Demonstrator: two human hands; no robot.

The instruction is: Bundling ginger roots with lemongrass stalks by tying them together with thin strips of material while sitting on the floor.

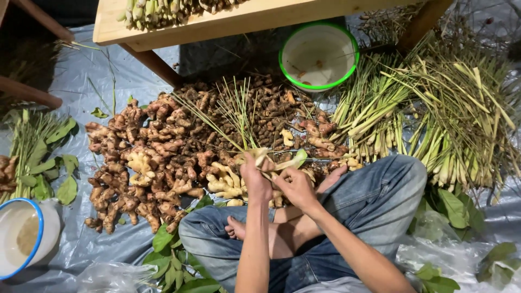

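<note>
I sit cross-legged in jeans on a grey plastic sheet [97, 76]. My left hand [255, 179] and my right hand [296, 184] meet in front of my knees and together grip a small bundle of lemongrass stalks [239, 116], whose thin green tops fan away from me. Pale stalk bases and a green leaf poke out between my fingers. Just beyond my hands lies a big heap of ginger and brown rhizomes [163, 152].
A large pile of lemongrass [445, 114] lies at the right. A green-rimmed white bowl [318, 54] sits beyond the heap, under a wooden table [217, 24]. A blue-rimmed white bowl [21, 239] stands at lower left, by leafy stems [38, 157]. Loose leaves lie around my legs.
</note>
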